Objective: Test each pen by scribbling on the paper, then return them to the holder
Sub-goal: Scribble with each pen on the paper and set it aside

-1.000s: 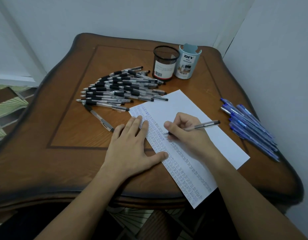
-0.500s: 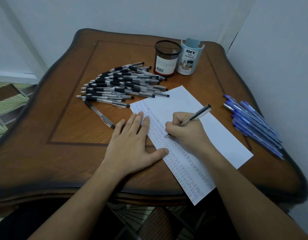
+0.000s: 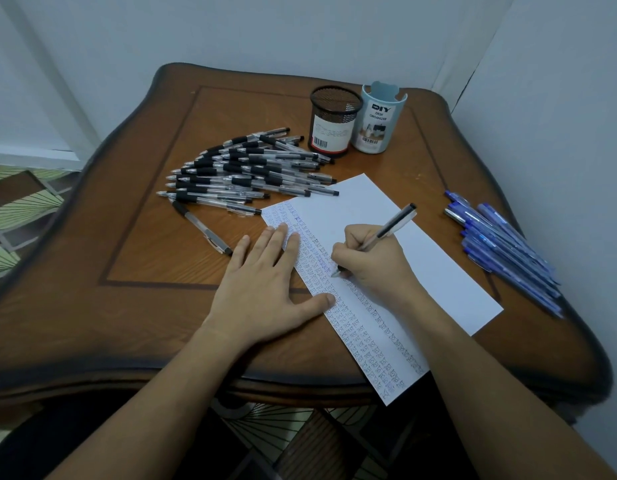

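Scribbling, the right hand (image 3: 369, 259) pinches a clear black-tipped pen (image 3: 393, 221) on white paper (image 3: 438, 271); the left hand (image 3: 262, 289) lies spread flat. Next, likely the black mesh holder (image 3: 335, 123).

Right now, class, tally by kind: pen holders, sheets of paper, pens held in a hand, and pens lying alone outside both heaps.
Pen holders: 2 (black mesh cup, pale blue organizer)
Sheet of paper: 1
Held pen: 1, in right hand
Lone pen: 1
Total: 5
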